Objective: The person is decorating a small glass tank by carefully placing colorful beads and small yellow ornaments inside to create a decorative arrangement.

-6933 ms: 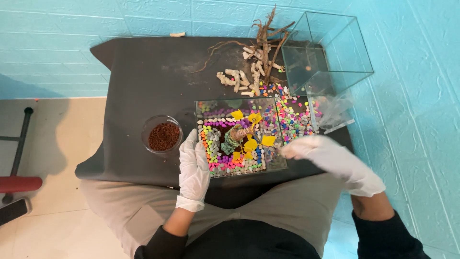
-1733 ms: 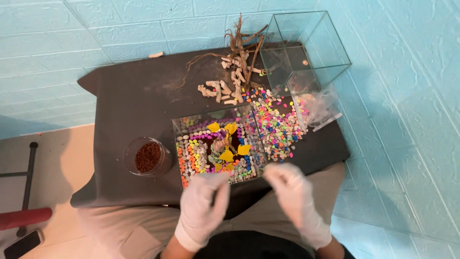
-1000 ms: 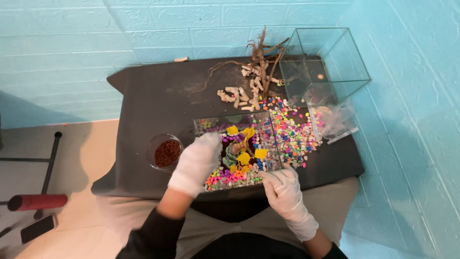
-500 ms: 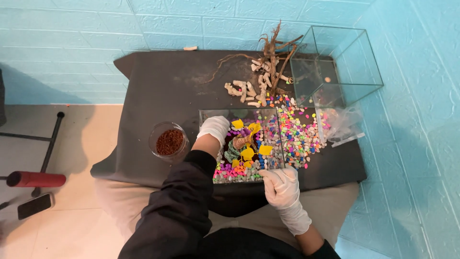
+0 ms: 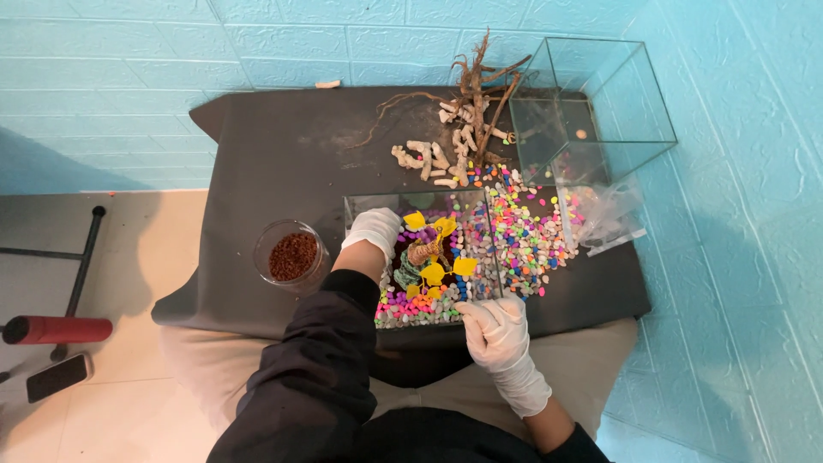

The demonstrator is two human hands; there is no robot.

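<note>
A small glass tank stands on the black-covered table, filled with multicoloured pebbles, yellow plastic plants and a small ornament. My left hand, in a white glove, reaches into the tank from its left side, fingers curled next to the plants and ornament; whether it grips anything is hidden. My right hand, also gloved, rests against the tank's near right corner.
Loose coloured pebbles lie spilled right of the tank. An empty glass tank, driftwood, white coral pieces, a clear plastic bag and a jar of brown granules stand around. A red roller lies on the floor.
My left hand has gone from in front of me into the tank, and my right hand has settled on the tank's near right corner.
</note>
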